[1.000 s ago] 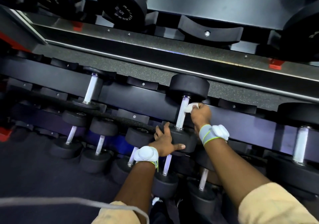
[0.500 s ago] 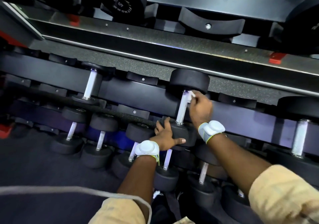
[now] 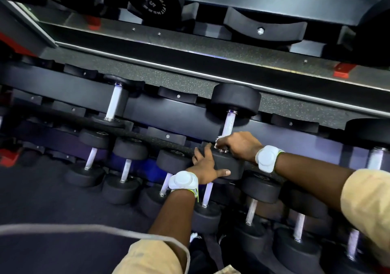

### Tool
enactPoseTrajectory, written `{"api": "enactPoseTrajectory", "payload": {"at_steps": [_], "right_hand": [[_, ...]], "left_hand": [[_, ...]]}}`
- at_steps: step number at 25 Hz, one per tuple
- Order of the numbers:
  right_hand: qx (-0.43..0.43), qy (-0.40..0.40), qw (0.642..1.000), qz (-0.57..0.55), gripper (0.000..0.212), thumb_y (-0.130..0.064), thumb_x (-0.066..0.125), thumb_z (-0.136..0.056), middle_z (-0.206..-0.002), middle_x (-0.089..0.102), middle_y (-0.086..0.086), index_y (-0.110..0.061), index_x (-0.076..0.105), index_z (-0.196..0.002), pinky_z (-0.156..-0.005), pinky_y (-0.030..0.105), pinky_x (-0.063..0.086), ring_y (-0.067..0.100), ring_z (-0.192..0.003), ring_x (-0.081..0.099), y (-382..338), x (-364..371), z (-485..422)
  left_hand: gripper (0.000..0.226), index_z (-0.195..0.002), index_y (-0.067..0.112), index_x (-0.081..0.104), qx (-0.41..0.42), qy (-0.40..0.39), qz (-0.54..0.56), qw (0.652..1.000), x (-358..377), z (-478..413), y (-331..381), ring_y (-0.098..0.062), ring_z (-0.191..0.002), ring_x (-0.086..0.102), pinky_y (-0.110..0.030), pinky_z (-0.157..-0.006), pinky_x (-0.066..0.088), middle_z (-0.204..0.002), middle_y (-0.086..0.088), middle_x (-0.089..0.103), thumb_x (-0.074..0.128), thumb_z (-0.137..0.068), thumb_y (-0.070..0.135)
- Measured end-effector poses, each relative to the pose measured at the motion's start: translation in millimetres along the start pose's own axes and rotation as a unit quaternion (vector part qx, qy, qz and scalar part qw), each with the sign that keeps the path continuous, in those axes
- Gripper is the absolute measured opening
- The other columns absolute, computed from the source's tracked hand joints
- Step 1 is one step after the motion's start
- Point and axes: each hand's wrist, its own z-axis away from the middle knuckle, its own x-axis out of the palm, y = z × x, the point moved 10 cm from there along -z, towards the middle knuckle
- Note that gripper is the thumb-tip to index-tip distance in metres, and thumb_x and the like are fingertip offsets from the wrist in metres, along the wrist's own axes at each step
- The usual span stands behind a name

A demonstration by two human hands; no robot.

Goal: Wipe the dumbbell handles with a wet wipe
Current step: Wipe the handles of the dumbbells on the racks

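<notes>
Fingers [image 3: 221, 172] of the left hand [image 3: 207, 166] lie spread and straight over the near head [image 3: 230, 163] of the dumbbell [image 3: 229, 116], steadying it. Just beyond, at the handle's near end, the right hand [image 3: 239, 145] curls round the wet wipe [image 3: 218, 139]. A good stroke, I judge, wraps the wipe fully and twists while sliding toward the far head [image 3: 235, 100]. The handle [image 3: 229, 126] is a pale, rough-looking cylinder; both heads are matte black drums.

Head camera looks steeply down, close above the dumbbell rack [image 3: 63, 88]
</notes>
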Motion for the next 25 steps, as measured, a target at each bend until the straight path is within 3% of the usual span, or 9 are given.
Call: {"api": "enactPoseTrajectory", "payload": {"at_steps": [3,7,11,14,15,18,21,23,25], "right_hand": [[0.088,0.093,0.991,0.028,0.03,-0.035,0.047,-0.097,-0.124,0.066,-0.001,-0.039,0.06,-0.124,-0.079,0.034,0.052,0.029,-0.103,0.067,36.0,-35.6,-11.1],[-0.023,-0.014,0.999,0.035,0.041,-0.025,0.053,-0.088,-0.12,0.068,0.0,-0.044,0.058,-0.125,-0.082,0.033,0.052,0.029,-0.102,0.067,6.2,-9.1,-4.1],[0.083,0.078,0.993,0.014,0.047,-0.021,0.047,-0.091,-0.13,0.063,-0.006,-0.046,0.054,-0.13,-0.083,0.033,0.052,0.026,-0.106,0.066,51.4,-32.4,-15.7],[-0.024,-0.03,0.999,-0.034,0.052,-0.022,0.053,-0.086,-0.132,0.061,-0.014,-0.051,0.052,-0.129,-0.088,0.032,0.052,0.021,-0.111,0.064,21.4,7.9,-3.2],[-0.036,-0.025,0.997,-0.061,0.053,-0.022,0.055,-0.086,-0.136,0.056,-0.02,-0.052,0.051,-0.13,-0.092,0.031,0.051,0.016,-0.117,0.061,23.5,12.9,-0.1],[0.045,0.08,0.986,-0.138,0.059,-0.017,0.054,-0.086,-0.142,0.042,-0.031,-0.052,0.048,-0.133,-0.096,0.034,0.051,0.012,-0.125,0.055,52.5,-2.3,4.7],[-0.018,0.038,0.99,-0.137,0.066,-0.015,0.047,-0.081,-0.141,0.038,-0.035,-0.055,0.047,-0.134,-0.101,0.027,0.046,0.004,-0.128,0.049,33.9,12.1,18.1],[-0.005,0.076,0.979,-0.188,0.071,-0.003,0.049,-0.079,-0.141,0.042,-0.032,-0.05,0.053,-0.132,-0.108,0.02,0.037,-0.003,-0.132,0.042,42.9,10.8,17.2],[0.033,0.126,0.963,-0.234,0.073,0.004,0.049,-0.078,-0.144,0.043,-0.024,-0.043,0.054,-0.134,-0.112,0.022,0.034,-0.003,-0.133,0.039,53.5,9.6,12.8]], "left_hand": [[0.119,-0.151,0.033,-0.014,-0.002,-0.006,0.001,1.0,-0.1,0.3,0.2,-0.044,-0.147,-0.008,-0.057,-0.118,0.013,-0.156,-0.021,-0.024,0.075,-0.075,0.059],[0.119,-0.151,0.034,-0.014,0.002,-0.012,0.004,1.0,0.1,0.0,-0.1,-0.043,-0.147,-0.008,-0.058,-0.118,0.013,-0.156,-0.02,-0.025,0.074,-0.075,0.059],[0.118,-0.151,0.034,-0.014,-0.002,-0.008,0.002,1.0,-1.0,1.0,-0.4,-0.042,-0.147,-0.009,-0.058,-0.118,0.012,-0.156,-0.021,-0.025,0.074,-0.076,0.058],[0.118,-0.151,0.035,-0.015,-0.001,-0.012,0.002,1.0,0.4,0.3,0.6,-0.041,-0.147,-0.009,-0.058,-0.118,0.012,-0.156,-0.02,-0.025,0.073,-0.076,0.059],[0.118,-0.15,0.035,-0.015,-0.003,-0.012,0.001,1.0,0.4,0.2,0.0,-0.042,-0.147,-0.009,-0.058,-0.118,0.012,-0.156,-0.02,-0.025,0.073,-0.076,0.059],[0.118,-0.15,0.035,-0.015,-0.004,-0.012,0.0,1.0,0.1,0.0,-0.4,-0.042,-0.147,-0.01,-0.059,-0.118,0.011,-0.156,-0.021,-0.025,0.073,-0.076,0.06],[0.118,-0.15,0.035,-0.015,-0.002,-0.01,-0.002,1.0,0.8,0.5,0.2,-0.042,-0.147,-0.009,-0.058,-0.118,0.011,-0.156,-0.02,-0.024,0.073,-0.076,0.06],[0.117,-0.15,0.035,-0.015,-0.001,-0.01,-0.001,1.0,-0.6,0.6,0.0,-0.043,-0.147,-0.01,-0.058,-0.118,0.011,-0.156,-0.02,-0.025,0.073,-0.076,0.06],[0.117,-0.15,0.035,-0.015,-0.003,-0.013,0.001,1.0,-0.4,0.7,-0.2,-0.042,-0.147,-0.01,-0.058,-0.119,0.011,-0.156,-0.02,-0.025,0.073,-0.076,0.059]]}}
